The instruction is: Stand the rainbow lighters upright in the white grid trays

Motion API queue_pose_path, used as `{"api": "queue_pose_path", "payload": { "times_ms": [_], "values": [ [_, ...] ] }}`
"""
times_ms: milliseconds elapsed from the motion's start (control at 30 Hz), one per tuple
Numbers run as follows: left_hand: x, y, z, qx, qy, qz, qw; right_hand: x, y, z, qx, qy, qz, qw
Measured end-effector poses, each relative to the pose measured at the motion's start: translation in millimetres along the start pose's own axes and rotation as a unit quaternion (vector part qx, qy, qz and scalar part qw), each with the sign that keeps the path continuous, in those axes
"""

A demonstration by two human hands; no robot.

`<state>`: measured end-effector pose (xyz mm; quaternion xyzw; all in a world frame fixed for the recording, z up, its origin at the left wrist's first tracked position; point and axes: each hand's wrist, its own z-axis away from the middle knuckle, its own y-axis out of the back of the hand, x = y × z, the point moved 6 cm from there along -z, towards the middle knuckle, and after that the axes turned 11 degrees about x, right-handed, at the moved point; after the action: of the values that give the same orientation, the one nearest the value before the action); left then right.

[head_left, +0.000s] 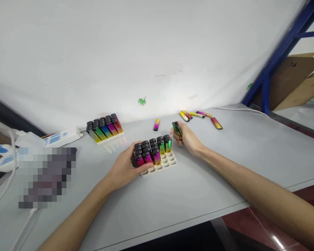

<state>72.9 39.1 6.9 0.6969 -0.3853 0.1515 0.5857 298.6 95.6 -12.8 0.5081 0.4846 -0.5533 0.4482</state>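
A pale tray with hexagonal holes (160, 168) stands on the grey table, partly filled with upright, black-topped lighters (157, 156). Round its left side my left hand (124, 169) is closed, the thumb along the front of the pink lighters and the fingers mostly hidden behind them. Several holes at the tray's front and right hold nothing. Just right of the tray, my right hand (187, 137) grips green lighters (177, 130) with black tops; their exact number is unclear.
A full tray of upright lighters (104, 129) stands at the back left. One pink-yellow lighter (156, 124) lies near the wall, and several loose ones (197, 114) lie further right. A power strip (60, 137), cables and a blurred object occupy the left; cardboard boxes (290, 80) are behind a blue frame.
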Motion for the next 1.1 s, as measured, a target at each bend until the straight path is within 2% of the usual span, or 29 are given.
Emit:
{"api": "queue_pose_path", "payload": {
  "times_ms": [100,233,400,500,667,767,867,1100],
  "values": [
    [0,-0.3,0,0.001,-0.002,0.003,1.000,-21,10,1,0.013,0.093,0.055,0.994],
    [0,-1.0,0,-0.002,0.000,0.005,1.000,-55,25,12,0.031,0.212,0.132,0.968],
    [1,-1.7,0,-0.006,0.001,0.009,1.000,-78,24,34,-0.011,0.276,0.106,0.955],
    [0,-1.9,0,-0.005,-0.001,0.011,1.000,-79,14,49,-0.027,0.341,0.137,0.930],
    [-1,-2.0,0,-0.003,-0.004,0.008,1.000,-66,-5,71,-0.036,0.446,0.293,0.845],
    [-1,-2.3,0,-0.008,-0.002,0.015,1.000,-63,-8,78,-0.013,0.474,0.343,0.811],
    [-1,-2.3,1,-0.010,-0.001,0.014,1.000,-59,-12,80,-0.024,0.482,0.368,0.794],
    [-1,-2.1,-1,-0.006,-0.008,0.003,1.000,-53,-20,78,-0.049,0.490,0.368,0.789]
  ]
}}
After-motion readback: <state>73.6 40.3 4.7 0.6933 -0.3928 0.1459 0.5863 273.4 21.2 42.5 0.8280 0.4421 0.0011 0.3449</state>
